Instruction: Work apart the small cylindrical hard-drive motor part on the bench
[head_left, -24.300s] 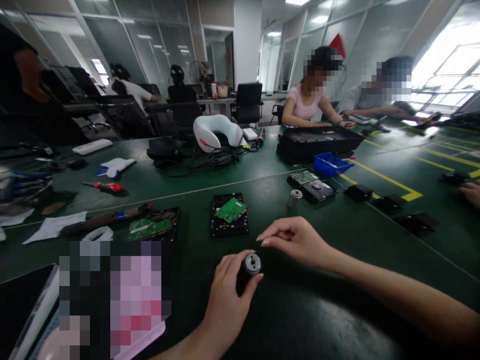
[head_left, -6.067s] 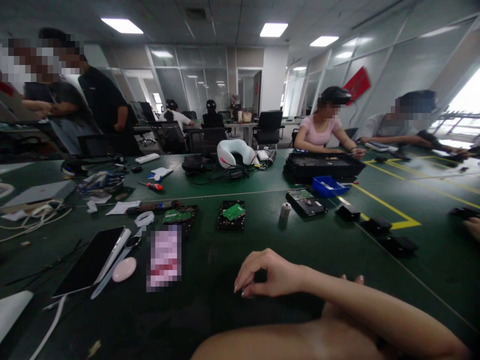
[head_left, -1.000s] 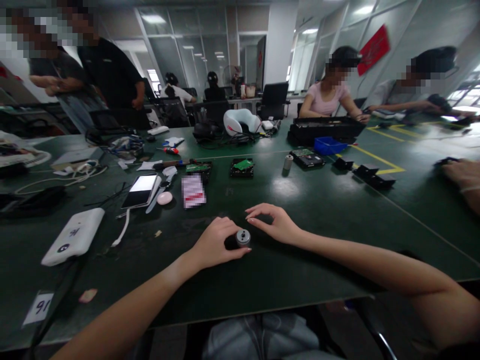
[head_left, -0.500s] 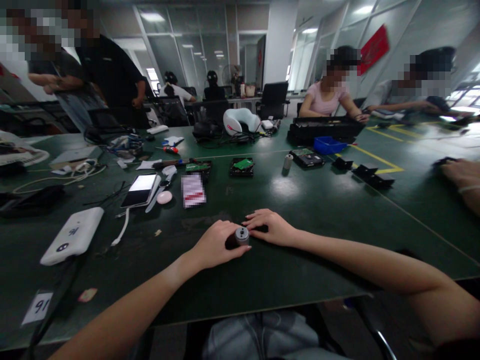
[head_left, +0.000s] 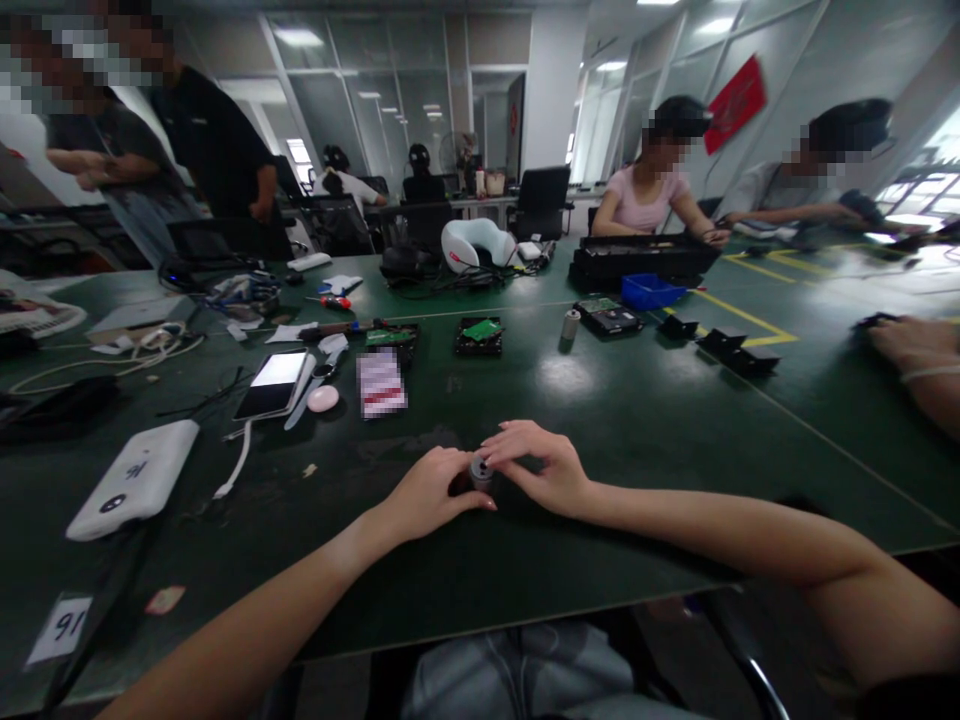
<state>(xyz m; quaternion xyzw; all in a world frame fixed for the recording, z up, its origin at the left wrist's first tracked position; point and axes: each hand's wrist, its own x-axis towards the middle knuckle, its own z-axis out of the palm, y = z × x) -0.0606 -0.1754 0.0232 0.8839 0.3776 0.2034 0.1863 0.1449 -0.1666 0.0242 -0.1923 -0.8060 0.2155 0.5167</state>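
Observation:
A small grey metal cylinder (head_left: 481, 472) stands upright on the green table, with dark holes in its top. My left hand (head_left: 431, 490) is curled around it, thumb in front and fingers behind. From the right, my right hand (head_left: 544, 468) reaches over it. The thumb and bent fingertips of that hand come together at the cylinder's upper edge, partly covering the top. Any smaller part between those fingertips is too small to make out.
Beyond my hands lie hard drives (head_left: 480, 335) and another metal cylinder (head_left: 570, 325). At left are a phone (head_left: 276, 385), a white power bank (head_left: 135, 480) and cables. Further right are a blue tray (head_left: 651, 292), black brackets (head_left: 721, 341) and a co-worker's hand (head_left: 904, 345).
My right hand has moved from beside the cylinder onto its top, with its fingers more bent. My left hand stays around the cylinder. The view has shifted slightly.

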